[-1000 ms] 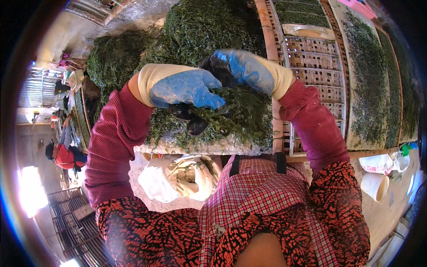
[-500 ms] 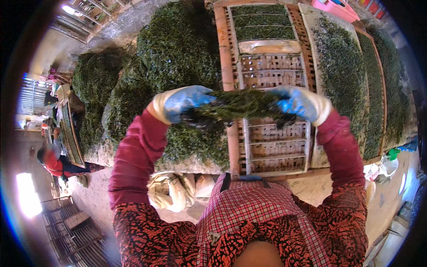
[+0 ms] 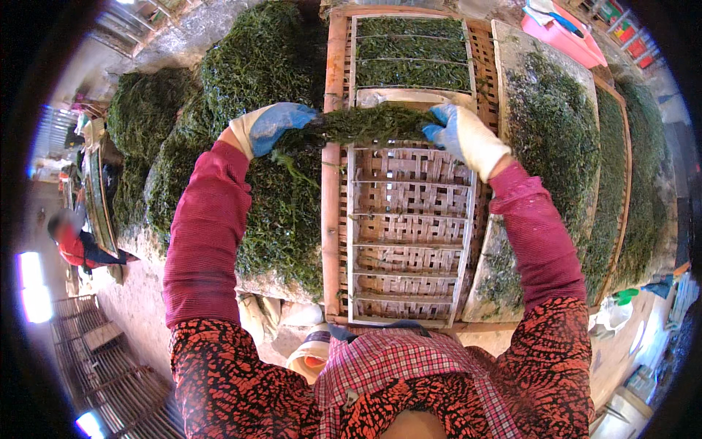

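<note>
A long strand-like bundle of dark green seaweed [image 3: 376, 124] stretches between my two gloved hands. My left hand [image 3: 274, 126], in a blue-and-white glove, is closed on its left end, and loose strands dangle below. At the other end, my right hand [image 3: 464, 139] has its fingers closed on the bundle, in a matching glove. Under it lies a woven bamboo screen [image 3: 409, 262], topped by a slatted white frame [image 3: 352, 241]. The frame's far sections hold a flat layer of seaweed [image 3: 413, 50], with a pale wooden bar [image 3: 380, 95] just nearer.
Heaps of seaweed [image 3: 252, 62] rise on the left. On the right lie a seaweed-covered board [image 3: 545, 121] and another seaweed-covered screen [image 3: 610, 161]. A pink tub [image 3: 567, 40] stands at the far right. Another person [image 3: 77, 245] is at the far left; a bucket [image 3: 311, 355] sits below the table edge.
Both hands have moved away from me with the seaweed, toward the pale bar. The view has shifted, and more of the near slatted frame shows.
</note>
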Demonstrator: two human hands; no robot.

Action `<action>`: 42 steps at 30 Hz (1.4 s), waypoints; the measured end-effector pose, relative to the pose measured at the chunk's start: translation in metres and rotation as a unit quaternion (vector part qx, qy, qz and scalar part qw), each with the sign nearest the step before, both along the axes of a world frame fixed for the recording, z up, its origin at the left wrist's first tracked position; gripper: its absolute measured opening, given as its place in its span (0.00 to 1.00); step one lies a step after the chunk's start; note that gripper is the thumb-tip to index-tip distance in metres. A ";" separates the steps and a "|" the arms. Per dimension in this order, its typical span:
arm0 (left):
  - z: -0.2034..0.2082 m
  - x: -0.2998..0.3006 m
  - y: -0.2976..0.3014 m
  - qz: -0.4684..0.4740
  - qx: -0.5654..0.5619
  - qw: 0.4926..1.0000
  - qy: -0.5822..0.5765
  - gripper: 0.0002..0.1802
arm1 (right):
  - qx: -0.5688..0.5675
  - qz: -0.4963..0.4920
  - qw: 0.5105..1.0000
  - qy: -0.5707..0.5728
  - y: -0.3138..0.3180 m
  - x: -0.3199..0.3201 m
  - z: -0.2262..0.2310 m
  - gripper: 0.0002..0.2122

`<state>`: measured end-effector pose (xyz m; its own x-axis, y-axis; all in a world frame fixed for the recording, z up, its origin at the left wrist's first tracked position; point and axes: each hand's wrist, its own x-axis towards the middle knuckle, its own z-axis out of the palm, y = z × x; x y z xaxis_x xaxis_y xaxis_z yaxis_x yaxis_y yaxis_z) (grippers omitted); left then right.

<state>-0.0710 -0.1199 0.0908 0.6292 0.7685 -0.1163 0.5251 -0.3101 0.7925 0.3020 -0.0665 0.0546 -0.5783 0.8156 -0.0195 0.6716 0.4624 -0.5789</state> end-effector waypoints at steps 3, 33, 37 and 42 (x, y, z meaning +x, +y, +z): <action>-0.049 -0.016 -0.008 0.375 -0.090 0.914 0.126 0.19 | 0.002 -0.011 0.996 -0.087 0.000 -0.003 -0.010 0.20; -0.117 0.167 -0.055 0.273 0.360 0.853 0.262 0.30 | 0.305 0.198 0.899 -0.243 -0.027 0.048 -0.028 0.24; -0.122 0.166 -0.055 0.273 0.366 0.851 0.259 0.30 | 0.283 0.133 0.922 -0.228 -0.028 0.072 -0.019 0.24; -0.117 0.167 -0.056 0.275 0.360 0.845 0.283 0.30 | 0.298 0.129 0.895 -0.306 -0.035 0.055 -0.006 0.35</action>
<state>0.0961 -0.1763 -0.0260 0.1545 0.9262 0.3439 0.9787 -0.1912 0.0752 0.3574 -0.1011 0.0487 -0.7785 0.6277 -0.0018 0.6055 0.7516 0.2616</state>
